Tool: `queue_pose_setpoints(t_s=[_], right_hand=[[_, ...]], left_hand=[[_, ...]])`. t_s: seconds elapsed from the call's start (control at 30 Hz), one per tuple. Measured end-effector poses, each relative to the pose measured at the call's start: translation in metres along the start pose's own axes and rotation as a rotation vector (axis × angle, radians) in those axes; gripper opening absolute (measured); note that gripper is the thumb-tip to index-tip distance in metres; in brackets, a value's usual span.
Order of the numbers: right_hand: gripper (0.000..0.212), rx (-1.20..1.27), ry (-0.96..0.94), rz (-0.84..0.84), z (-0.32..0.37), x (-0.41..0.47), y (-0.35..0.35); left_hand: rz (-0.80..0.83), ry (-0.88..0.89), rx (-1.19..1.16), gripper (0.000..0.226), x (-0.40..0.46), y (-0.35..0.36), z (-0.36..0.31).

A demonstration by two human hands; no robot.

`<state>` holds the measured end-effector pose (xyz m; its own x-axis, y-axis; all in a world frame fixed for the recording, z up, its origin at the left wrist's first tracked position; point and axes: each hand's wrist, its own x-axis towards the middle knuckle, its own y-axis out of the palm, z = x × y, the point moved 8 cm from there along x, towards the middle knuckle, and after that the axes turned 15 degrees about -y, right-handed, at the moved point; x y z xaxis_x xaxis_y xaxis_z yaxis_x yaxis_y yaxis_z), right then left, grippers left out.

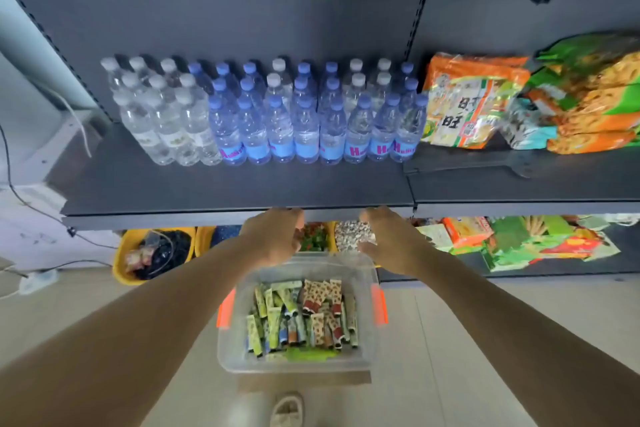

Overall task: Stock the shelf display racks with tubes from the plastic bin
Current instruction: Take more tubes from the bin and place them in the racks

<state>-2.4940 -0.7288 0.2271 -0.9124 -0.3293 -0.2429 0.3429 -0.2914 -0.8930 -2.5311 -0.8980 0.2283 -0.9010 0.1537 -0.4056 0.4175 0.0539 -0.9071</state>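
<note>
A clear plastic bin [228,350] with orange side latches sits on the floor below me, full of several patterned tubes [304,312] in green, red and cream. My left hand [277,236] and my right hand [388,239] hover side by side above the bin's far rim, just under the front edge of the dark shelf [235,191]. Both hands hold nothing, with fingers loosely curved and palms turned toward each other. No display rack shows in this view.
Rows of water bottles [270,114] fill the back of the shelf, with snack bags [478,97] to the right. Below are yellow tubs [121,253] and more snack packs [519,243]. Cables and a power strip [34,281] lie at left; a slippered foot [287,409] stands near.
</note>
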Motion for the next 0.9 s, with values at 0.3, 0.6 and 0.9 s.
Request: queue_pose_setpoints(t_s=[0.3, 0.6, 0.9], right_hand=[[0.047, 0.101, 0.075, 0.242, -0.044, 0.016, 0.180], [0.043, 0.173, 0.102, 0.448, -0.060, 0.050, 0.347], [0.052, 0.160, 0.057, 0.688, -0.074, 0.063, 0.471]], left_hand=[[0.236, -0.081, 0.048, 0.038, 0.028, 0.172, 0.050], [0.368, -0.117, 0.062, 0.038, 0.058, 0.309, 0.093], [0.419, -0.206, -0.027, 0.043, 0.090, 0.402, 0.127]])
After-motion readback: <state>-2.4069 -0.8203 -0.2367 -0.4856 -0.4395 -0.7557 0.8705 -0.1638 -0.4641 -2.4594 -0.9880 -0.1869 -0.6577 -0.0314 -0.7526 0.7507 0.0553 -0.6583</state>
